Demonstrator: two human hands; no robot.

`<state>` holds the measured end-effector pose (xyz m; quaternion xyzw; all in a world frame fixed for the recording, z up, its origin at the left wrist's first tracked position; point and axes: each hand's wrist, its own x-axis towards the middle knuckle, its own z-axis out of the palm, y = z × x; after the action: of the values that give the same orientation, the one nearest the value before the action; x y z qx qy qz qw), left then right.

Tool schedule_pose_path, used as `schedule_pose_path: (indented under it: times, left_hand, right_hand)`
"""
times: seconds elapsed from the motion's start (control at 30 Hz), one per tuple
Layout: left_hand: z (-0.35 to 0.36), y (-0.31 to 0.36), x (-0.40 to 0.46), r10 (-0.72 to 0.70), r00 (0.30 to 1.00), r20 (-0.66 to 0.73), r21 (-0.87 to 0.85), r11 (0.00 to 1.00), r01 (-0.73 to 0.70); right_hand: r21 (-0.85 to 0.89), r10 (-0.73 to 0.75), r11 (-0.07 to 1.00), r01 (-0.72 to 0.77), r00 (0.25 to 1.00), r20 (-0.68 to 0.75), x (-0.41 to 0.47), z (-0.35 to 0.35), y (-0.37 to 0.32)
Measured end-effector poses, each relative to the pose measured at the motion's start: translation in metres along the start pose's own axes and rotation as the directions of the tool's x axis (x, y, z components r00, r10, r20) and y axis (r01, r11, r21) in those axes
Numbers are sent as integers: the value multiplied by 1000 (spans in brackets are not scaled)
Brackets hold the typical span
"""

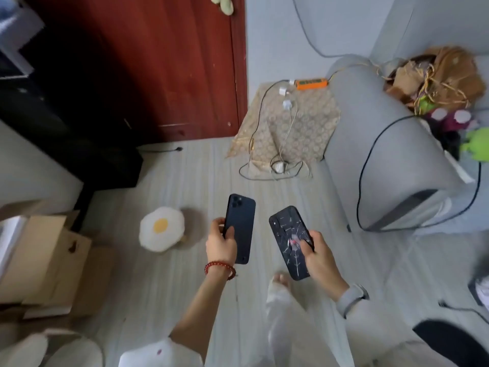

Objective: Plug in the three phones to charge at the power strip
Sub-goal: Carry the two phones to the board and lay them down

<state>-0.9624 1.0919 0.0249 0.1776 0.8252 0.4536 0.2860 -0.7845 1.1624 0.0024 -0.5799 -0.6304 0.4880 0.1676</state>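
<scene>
Two phones in hand, backs up: dark blue phone (241,229) gripped by the left hand (221,242), thumb across its back and fingers curled round the far edge; patterned black phone (289,241) pinched in the right hand (316,254), thumb on its back, fingers underneath. Just apart from each other, held above the pale striped floor (185,181). Well ahead of both grips, an orange power strip (311,83) at the far edge of a gold patterned cloth (304,120), white chargers (285,100) and thin cables (264,170) trailing toward the hands. A third phone nowhere clearly visible, possibly hidden by blur. Right of the right grip, a grey sofa arm (381,144) with a black cable (362,181) draped over it. Left of the left grip, a fried-egg cushion (161,227), and beyond that cardboard boxes (45,255). Red bead bracelet (219,268) on the left wrist, grey watch (352,296) on the right.
</scene>
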Motion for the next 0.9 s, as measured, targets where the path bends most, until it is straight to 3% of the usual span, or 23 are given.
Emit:
schedule_pose_path:
  times: [0.2,0.5,0.9]
  left_hand:
    - [88,102,110,-33,999,43,11,999,33]
    - [202,191,284,-72,992,99,18,997,71]
    - [403,311,539,-220,939,263,113,974,197]
  right_hand:
    - [-34,30,999,-30,999,-22,152,-61,-54]
    - [-12,78,997,-79,995,-60,363,-104,-100]
    - [14,280,960,-281,951,-128,697,-156,-158]
